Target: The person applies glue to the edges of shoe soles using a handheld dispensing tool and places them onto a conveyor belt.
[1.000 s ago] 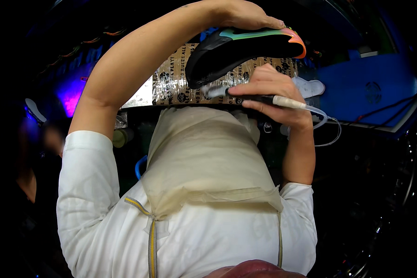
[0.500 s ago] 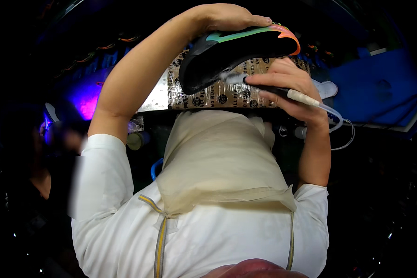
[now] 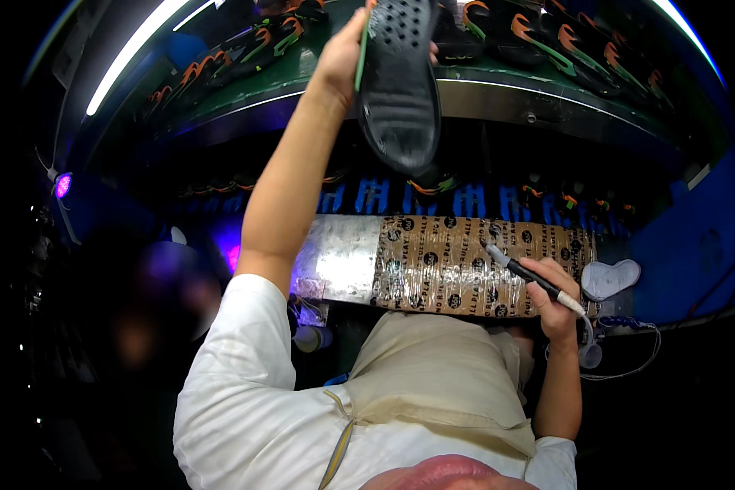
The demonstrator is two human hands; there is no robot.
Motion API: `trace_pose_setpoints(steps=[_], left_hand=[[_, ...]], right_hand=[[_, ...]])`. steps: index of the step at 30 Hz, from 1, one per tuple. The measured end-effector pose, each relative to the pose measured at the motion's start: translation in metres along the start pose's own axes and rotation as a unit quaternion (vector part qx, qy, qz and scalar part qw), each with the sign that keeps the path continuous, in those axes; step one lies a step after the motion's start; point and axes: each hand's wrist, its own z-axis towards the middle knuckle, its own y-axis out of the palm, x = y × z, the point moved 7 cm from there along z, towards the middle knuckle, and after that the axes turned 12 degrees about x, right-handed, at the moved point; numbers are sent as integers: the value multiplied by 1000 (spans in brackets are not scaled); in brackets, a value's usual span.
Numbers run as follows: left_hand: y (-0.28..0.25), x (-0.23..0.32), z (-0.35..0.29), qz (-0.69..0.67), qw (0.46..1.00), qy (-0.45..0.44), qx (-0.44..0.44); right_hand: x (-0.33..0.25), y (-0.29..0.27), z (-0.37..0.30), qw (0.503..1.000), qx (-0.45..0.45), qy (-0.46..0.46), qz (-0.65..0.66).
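My left hand (image 3: 343,59) is raised at the far side, gripping a shoe upper (image 3: 402,118) by its side. The shoe's black, shiny bottom faces me; small dark holes show at its upper end, and a green strip runs along its left edge. Low over the right part of the bench, my right hand (image 3: 555,304) is closed round a brush (image 3: 531,273) with a black handle and pale bristles. A thin white tube leads from the handle's end. The brush is well apart from the shoe.
Brown printed tape (image 3: 453,273) covers much of the metal bench (image 3: 343,249). A white sole-shaped piece (image 3: 611,279) lies at its right. Beyond, several black shoes with orange and green trim (image 3: 539,41) stand on a green belt (image 3: 310,65). Blue racks (image 3: 469,200) line the bench's far side.
My left hand has lifted the shoe away toward the belt and turned its bottom toward me. My right hand has drawn the brush off the shoe, down over the bench. The view has tilted up.
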Motion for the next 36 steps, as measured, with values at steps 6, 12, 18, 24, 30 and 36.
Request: trace_pose_setpoints(steps=[6,12,18,24,30,36], left_hand=[[-216,30,91,215,811,-5,543],[-293,83,134,773,482,-11,413],[-342,90,160,790,447,19,419],[-389,91,154,662,602,29,445],[-344,141,102,382,633,190,646],[-235,146,28,364,697,310,534]], right_hand=[[61,-1,-30,993,58,97,-28],[127,-5,-61,982,143,105,-68],[180,8,-89,966,190,114,-137],[186,12,-93,965,193,79,-158],[186,14,-95,967,182,116,-137],[191,13,-96,971,179,118,-103]])
